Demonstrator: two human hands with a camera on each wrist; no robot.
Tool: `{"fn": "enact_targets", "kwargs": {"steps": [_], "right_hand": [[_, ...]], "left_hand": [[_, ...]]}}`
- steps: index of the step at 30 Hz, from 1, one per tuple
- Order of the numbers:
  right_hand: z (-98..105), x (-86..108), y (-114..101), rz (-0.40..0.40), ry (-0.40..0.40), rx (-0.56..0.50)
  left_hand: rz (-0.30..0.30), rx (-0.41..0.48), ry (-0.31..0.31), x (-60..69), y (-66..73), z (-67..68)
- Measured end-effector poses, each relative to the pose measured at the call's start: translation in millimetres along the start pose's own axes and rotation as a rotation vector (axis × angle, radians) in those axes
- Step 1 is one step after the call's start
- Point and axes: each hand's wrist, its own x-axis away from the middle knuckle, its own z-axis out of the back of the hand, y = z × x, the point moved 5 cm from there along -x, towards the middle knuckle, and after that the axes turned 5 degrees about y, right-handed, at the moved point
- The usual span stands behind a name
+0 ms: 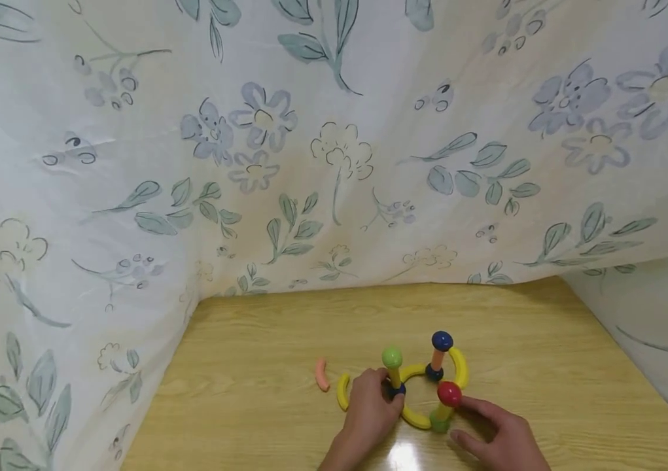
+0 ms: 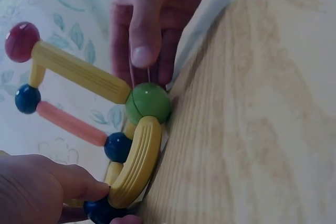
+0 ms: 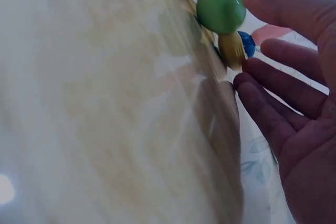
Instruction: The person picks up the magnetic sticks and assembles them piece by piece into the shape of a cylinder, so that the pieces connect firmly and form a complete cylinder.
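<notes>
A ring of curved yellow magnetic sticks (image 1: 416, 417) and balls lies on the table, with three upright sticks topped by a light green ball (image 1: 392, 357), a dark blue ball (image 1: 442, 341) and a red ball (image 1: 449, 394). My left hand (image 1: 363, 402) pinches the dark blue base ball (image 2: 102, 212) under the light green-topped post, its thumb by the end of a curved yellow stick (image 2: 139, 166). Beside the green base ball (image 3: 221, 9), my right hand (image 1: 507, 435) has its fingers extended and spread from the thumb. It grips nothing in the right wrist view.
Left of the ring lie a loose curved pink stick (image 1: 321, 375) and a curved yellow stick (image 1: 342, 392), partly hidden by the left hand. The wooden table (image 1: 239, 392) is bordered by a floral curtain (image 1: 334, 248) at the back and sides.
</notes>
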Motion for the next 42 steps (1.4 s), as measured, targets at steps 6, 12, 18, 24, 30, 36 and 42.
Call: {"fn": "enact_targets", "kwargs": {"steps": [6,12,18,24,30,36,42], "right_hand": [[-2.5,-3.1,-7.7,0.014,0.043,0.003],[-3.0,-6.9,-9.9,0.030,0.074,0.016],[-0.9,-10.8,-6.8,0.033,0.094,0.017],[-0.5,-15.0,-1.9,0.018,0.109,0.004],[-1.6,-15.6,1.2,0.032,0.119,-0.028],[-2.1,-15.8,4.0,0.056,0.129,-0.033],[-1.1,-15.1,3.7,0.055,0.128,-0.024]], "left_hand": [[0.024,0.021,0.009,10.9,1.6,0.9],[0.011,0.056,0.028,17.7,4.1,0.1],[0.033,0.075,0.027,17.8,1.2,-8.0],[0.029,0.070,0.050,20.2,0.5,-13.6],[0.007,0.014,0.099,22.2,1.4,-14.5],[0.025,0.011,0.089,23.2,2.9,-15.7],[0.039,0.027,0.078,23.4,2.3,-16.3]]}}
